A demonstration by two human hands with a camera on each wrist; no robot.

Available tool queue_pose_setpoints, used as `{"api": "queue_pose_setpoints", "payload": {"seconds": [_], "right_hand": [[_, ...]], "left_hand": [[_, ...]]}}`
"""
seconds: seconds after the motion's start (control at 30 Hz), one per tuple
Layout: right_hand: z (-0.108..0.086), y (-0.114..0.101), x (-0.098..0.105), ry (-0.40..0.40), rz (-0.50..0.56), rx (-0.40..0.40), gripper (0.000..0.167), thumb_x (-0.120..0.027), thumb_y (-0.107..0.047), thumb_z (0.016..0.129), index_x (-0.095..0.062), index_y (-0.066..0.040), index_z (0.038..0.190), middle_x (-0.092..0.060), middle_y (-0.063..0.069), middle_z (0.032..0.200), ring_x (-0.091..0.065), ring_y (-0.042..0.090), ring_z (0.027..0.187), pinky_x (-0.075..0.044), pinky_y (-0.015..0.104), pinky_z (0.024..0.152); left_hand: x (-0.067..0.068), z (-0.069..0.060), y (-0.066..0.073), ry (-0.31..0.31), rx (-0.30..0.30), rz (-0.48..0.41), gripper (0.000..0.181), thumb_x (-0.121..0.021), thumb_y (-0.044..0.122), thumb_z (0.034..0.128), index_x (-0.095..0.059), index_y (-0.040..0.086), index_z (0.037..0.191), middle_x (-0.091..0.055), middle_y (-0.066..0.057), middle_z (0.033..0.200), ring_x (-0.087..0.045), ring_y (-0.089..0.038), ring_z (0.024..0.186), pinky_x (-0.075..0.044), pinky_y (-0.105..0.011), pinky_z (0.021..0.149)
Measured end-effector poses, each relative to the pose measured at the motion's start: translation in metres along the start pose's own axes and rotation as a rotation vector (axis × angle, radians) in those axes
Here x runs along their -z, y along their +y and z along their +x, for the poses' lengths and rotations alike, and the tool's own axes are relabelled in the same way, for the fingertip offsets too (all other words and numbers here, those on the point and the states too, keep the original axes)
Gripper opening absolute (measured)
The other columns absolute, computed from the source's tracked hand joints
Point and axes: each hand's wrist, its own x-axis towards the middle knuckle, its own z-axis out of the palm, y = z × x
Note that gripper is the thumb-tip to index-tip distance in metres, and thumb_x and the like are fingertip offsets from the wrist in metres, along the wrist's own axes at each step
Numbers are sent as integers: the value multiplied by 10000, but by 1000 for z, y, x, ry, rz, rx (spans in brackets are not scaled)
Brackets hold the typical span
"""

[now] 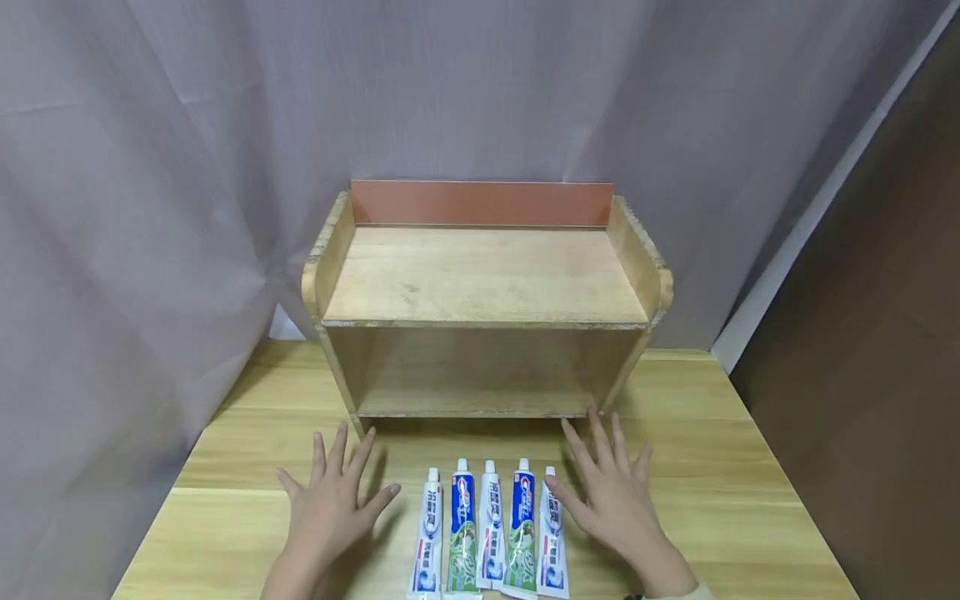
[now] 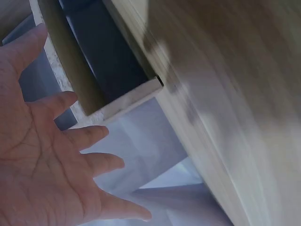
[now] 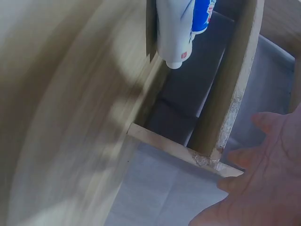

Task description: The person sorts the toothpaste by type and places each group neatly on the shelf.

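Far left: grey-lilac curtain [image 1: 135, 292] hangs in folds beside the wooden table [image 1: 247, 533] and runs on behind it. Next, left hand [image 1: 330, 508]: back upward in the head view, fingers and thumb spread well apart, grip clamped on nothing; its fingertips lie near the left foot of the shelf, contact cannot be told. Left wrist view gives the palm side, digits likewise splayed. Centre: wooden shelf [image 1: 487, 275] stands upright on the table toward its back edge, with a red-brown strip [image 1: 482, 202] along the rear of its top board and a lower board beneath. In front of it, between the hands, five toothpaste tubes lie in a row, caps toward the shelf. Order: white-and-blue tube [image 1: 427, 537], blue-and-green tube [image 1: 462, 529], middle white tube [image 1: 491, 529], second blue-and-green tube [image 1: 521, 529], rightmost white tube [image 1: 552, 546]. Right hand [image 1: 618, 504]: back upward, digits spread apart, nothing clamped; thumb tip overlaps the upper part of the rightmost white tube, touch or gap not resolvable. One of its fingertips reaches the shelf's lower right corner in the head view; contact likewise uncertain. Pale sleeve [image 1: 693, 592] at that wrist. Far right: dark brown panel [image 1: 877, 333], slanting alongside the table.
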Motion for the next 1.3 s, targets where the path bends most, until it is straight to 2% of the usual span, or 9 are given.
{"api": "queue_pose_setpoints", "payload": {"seconds": [0.1,0.23,0.33,0.57,0.83,1.3], "right_hand": [[3,-3,3,7,-1,12,805,-546,-616,942,-277,-232,1596,-88,194,1668,25,480,1501,36,854,1014],[11,-2,6,5,12,6,809,-546,-602,949,-247,-236,1605,-50,183,1675,64,461,1505,59,843,1020],[9,0,3,4,20,0,808,-548,-595,951,-241,-235,1606,-39,180,1676,76,456,1505,70,840,1016],[3,3,-3,2,19,1,813,-559,-592,948,-235,-243,1608,-32,174,1678,88,445,1508,85,827,1024],[2,2,-5,-7,37,6,806,-548,-587,955,-231,-238,1609,-40,188,1674,96,442,1507,96,824,1022],[-2,4,-4,-8,71,-7,807,-568,-571,953,-243,-225,1606,-55,181,1674,80,430,1513,87,811,1042]], "left_hand": [[4,2,3,4,-7,1,872,-554,744,874,-316,294,1581,-193,-167,1652,-84,-521,1479,181,-826,970],[7,9,5,26,-20,-10,866,-557,728,884,-298,296,1587,-189,-176,1651,-102,-531,1474,169,-831,975],[5,6,3,32,-24,-14,860,-560,718,889,-303,287,1587,-211,-194,1642,-119,-541,1468,149,-851,968],[3,0,-4,12,15,-22,863,-560,710,895,-315,252,1584,-192,-191,1648,-95,-530,1476,121,-869,967],[7,2,-12,3,44,-59,876,-547,700,909,-291,214,1591,-173,-195,1652,-88,-525,1479,97,-862,993],[24,10,-28,93,75,-185,881,-558,653,931,-261,158,1597,-211,-193,1644,-201,-529,1457,-99,-873,1018]]}}
